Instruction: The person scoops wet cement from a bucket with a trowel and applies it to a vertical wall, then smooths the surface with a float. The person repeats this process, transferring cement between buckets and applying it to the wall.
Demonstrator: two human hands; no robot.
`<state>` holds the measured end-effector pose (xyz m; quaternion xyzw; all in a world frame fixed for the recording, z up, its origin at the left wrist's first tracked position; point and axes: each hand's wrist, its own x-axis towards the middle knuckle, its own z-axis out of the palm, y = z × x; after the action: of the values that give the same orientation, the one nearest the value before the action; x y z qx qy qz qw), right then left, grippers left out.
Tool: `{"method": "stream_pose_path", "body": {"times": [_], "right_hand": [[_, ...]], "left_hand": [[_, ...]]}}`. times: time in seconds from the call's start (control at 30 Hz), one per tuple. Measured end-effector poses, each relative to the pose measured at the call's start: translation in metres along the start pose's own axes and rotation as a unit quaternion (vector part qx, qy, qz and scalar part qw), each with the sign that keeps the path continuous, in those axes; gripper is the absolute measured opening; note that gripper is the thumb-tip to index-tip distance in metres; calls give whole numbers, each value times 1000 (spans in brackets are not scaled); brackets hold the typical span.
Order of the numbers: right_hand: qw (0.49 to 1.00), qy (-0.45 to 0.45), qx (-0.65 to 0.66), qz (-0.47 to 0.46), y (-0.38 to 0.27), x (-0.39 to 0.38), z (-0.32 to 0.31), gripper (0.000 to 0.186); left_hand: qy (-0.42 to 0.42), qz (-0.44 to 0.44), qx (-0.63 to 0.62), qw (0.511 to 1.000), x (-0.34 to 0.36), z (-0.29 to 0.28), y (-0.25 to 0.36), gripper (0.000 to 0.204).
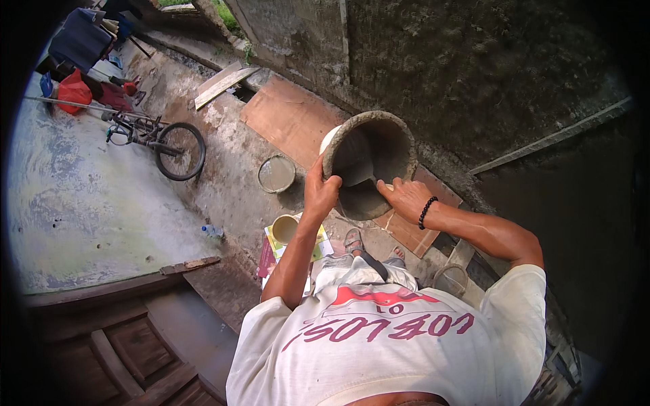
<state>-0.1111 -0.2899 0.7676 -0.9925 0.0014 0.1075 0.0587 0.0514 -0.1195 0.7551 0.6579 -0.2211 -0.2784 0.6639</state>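
My left hand (321, 193) is closed on the near left rim of a large, cement-caked bucket (404, 132), tilted so its mouth faces me. In my right hand (409, 199), at the bucket's near right rim, is the pale handle of what looks like a trowel (357, 159). Its grey blade lies inside the bucket, against the inner wall. Wet grey residue coats the inside; how much lies at the bottom is too dark to tell. A black bead bracelet (427, 212) circles my right wrist.
Left of the bucket stands a round pail (277, 174) of grey mix. A smaller yellowish pail (285, 229) sits on printed sheets near my feet. Brown boards (288, 111) cover the ground by the dark wall. A bicycle (179, 150) lies at left; a doorway is lower left.
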Motion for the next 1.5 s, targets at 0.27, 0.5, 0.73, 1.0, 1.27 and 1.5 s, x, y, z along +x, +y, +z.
{"method": "stream_pose_path", "body": {"times": [0.27,0.5,0.73,1.0,1.27,1.5], "right_hand": [[998,28,5,51,24,1,-62,35],[991,40,-36,123,13,41,-58,27],[951,60,-270,137,2,47,-58,24],[991,53,-99,72,25,38,-56,17],[997,10,78,16,42,23,-13,19],[957,115,265,-38,39,27,52,50]], "left_hand": [[59,80,177,979,-9,-1,-3,72],[95,149,244,953,-14,30,10,76],[145,167,239,945,-21,46,25,77],[156,224,276,922,-21,43,27,77],[98,152,341,923,-34,41,35,77],[102,163,325,926,-31,23,24,75]]}}
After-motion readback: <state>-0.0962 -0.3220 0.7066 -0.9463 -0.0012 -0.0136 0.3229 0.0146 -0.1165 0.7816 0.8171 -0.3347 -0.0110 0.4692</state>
